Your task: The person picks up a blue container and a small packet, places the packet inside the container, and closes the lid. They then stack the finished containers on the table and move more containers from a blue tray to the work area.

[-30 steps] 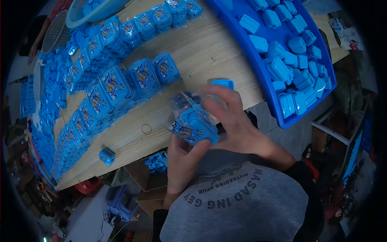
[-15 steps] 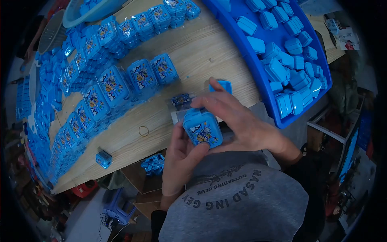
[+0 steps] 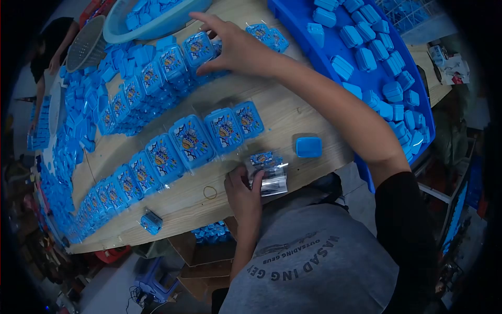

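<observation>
My right hand (image 3: 238,49) reaches over the back row of stacked blue boxes, thumb and fingers spread around a box with a cartoon label (image 3: 198,48), not closed on it. Near the table's front edge, my left hand (image 3: 244,193) touches the left side of a pile of clear plastic bags (image 3: 274,180), its thumb and fingers apart. Small printed labels (image 3: 263,158) lie at the top of that pile. A plain blue box part (image 3: 308,147) sits on the table to the right of the bags.
A second row of labelled boxes (image 3: 192,142) curves across the wooden table (image 3: 282,112). A rubber band (image 3: 209,192) and a small wrapped item (image 3: 151,222) lie near the front. A blue tray (image 3: 334,83) of boxes stands right, a light-blue basin (image 3: 117,34) at the back. Another person's arm (image 3: 63,47) is far left.
The labelled box has left my hands at the front. My right hand has moved up and left to the back row; my left hand has lowered to the bags. The view has shifted.
</observation>
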A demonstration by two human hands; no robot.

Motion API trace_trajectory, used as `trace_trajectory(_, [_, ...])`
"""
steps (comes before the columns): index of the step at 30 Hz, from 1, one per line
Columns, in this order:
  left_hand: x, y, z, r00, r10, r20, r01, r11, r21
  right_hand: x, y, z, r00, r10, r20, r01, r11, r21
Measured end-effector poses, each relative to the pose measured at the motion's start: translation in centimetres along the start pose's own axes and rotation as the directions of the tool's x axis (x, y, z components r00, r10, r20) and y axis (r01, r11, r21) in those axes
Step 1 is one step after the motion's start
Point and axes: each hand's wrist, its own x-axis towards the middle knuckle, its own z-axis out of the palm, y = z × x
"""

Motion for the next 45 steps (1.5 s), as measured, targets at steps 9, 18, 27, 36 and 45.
trace_trajectory(9, [0.3, 0.0, -0.3, 0.981, 0.155, -0.114, -0.170, 0.975, -0.140, -2.4, 1.8, -5.4, 0.989, -0.127, -0.079, 0.092, 0.933, -0.349])
trace_trajectory(18, [-0.6, 1.3, -1.9, 0.982, 0.059, -0.177, -0.069, 0.996, -0.048, -7.3, 13.2, -15.1, 0.914, 0.355, 0.197, -0.161, 0.763, -0.626])
trace_trajectory(27, [-0.4, 1.2, -2.4, 0.994, 0.073, -0.076, -0.083, 0.987, -0.139, -12.6, -1.8, -18.0, 0.828, 0.549, 0.119, -0.550, 0.835, -0.022])
trace_trajectory(36, [0.3, 1.5, -2.6, 0.978, 0.204, -0.051, -0.196, 0.971, 0.140, -21.7, -9.1, -2.1, 0.884, 0.368, 0.289, -0.455, 0.823, 0.341])
trace_trajectory(45, [1.2, 1.2, -2.3, 0.971, 0.235, 0.036, -0.236, 0.970, 0.051, -23.3, -9.1, -1.2, 0.922, 0.322, 0.213, -0.296, 0.944, -0.147])
